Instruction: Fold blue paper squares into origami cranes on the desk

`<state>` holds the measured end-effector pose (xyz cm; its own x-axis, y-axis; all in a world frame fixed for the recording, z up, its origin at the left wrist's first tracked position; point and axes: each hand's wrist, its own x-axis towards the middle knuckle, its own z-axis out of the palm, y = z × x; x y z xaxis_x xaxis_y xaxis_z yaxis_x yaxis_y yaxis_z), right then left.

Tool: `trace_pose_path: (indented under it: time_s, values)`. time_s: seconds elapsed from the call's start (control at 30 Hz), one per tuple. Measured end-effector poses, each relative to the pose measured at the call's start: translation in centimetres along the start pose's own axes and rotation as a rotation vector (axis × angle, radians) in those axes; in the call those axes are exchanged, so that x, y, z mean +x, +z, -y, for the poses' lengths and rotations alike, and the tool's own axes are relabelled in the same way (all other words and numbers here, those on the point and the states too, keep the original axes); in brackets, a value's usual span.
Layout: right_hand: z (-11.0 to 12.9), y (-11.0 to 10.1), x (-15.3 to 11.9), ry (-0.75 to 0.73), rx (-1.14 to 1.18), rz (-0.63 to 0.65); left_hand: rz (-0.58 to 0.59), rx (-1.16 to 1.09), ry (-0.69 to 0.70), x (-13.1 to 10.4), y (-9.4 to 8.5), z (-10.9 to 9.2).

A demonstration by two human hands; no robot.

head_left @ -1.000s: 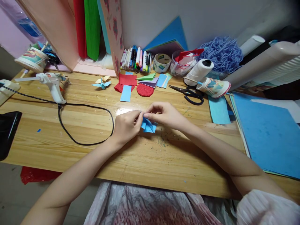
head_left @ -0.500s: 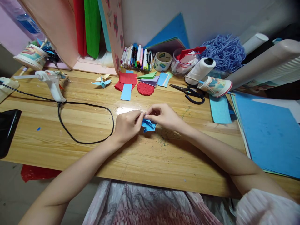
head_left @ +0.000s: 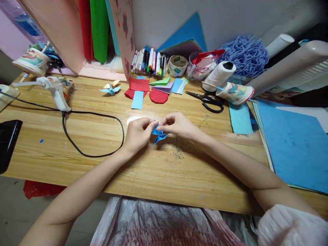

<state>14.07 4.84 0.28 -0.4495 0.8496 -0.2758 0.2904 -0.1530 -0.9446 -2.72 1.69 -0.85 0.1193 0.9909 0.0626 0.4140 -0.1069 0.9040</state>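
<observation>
A small folded blue paper (head_left: 160, 137) is pinched between both hands just above the middle of the wooden table (head_left: 153, 174). My left hand (head_left: 138, 133) grips its upper left edge between thumb and fingers. On the right side, my right hand (head_left: 176, 126) pinches the top of the same paper with thumb and index finger. The lower part of the paper hangs below the fingertips, its pointed flaps spread. My fingers hide the upper part.
A white glue gun (head_left: 57, 94) lies at the left, its black cable (head_left: 94, 155) looped near my left hand. Behind are a paper crane (head_left: 110, 89), red paper (head_left: 159, 96), markers (head_left: 150, 61) and scissors (head_left: 208, 101). Blue sheets (head_left: 294, 147) lie at the right.
The blue paper has shifted slightly left and changed shape, its lower flaps now narrower and more pointed. Both hands still pinch it, with the fingers a little moved.
</observation>
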Motion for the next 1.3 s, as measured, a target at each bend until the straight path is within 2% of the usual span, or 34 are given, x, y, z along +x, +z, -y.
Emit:
trace_pose_path:
  time_s: [0.13,0.37,0.47,0.6,0.63,0.73,0.8,0.93,1.3]
  values:
    - [-0.2,0.4,-0.2,-0.023,-0.057,-0.048,0.032,0.057,0.048,0.0,0.0,-0.1]
    - [-0.3,1.0,-0.3,-0.088,-0.056,-0.038,0.014,0.021,0.001,0.2,-0.5,-0.3]
    - [0.0,0.7,-0.3,-0.186,-0.112,-0.054,-0.044,0.089,0.048,0.2,-0.9,-0.4]
    - [1.3,-0.4,-0.8,-0.416,-0.308,-0.096,-0.120,0.255,0.132,0.3,-1.4,-0.6]
    - [1.7,-0.8,-0.9,-0.463,-0.375,-0.060,-0.128,0.279,0.144,0.3,-1.5,-0.6]
    - [2.7,-2.1,-1.2,-0.562,-0.537,0.165,-0.152,0.307,0.160,0.5,-1.7,-0.5]
    - [3.0,-2.8,-1.3,-0.611,-0.637,0.213,-0.187,0.310,0.161,0.6,-1.7,-0.4]
    - [3.2,-3.4,-1.6,-0.677,-0.761,0.175,-0.240,0.297,0.166,0.7,-1.8,-0.2]
    - [3.0,-3.3,-1.8,-0.791,-0.812,0.141,-0.240,0.284,0.167,0.7,-1.6,-0.1]
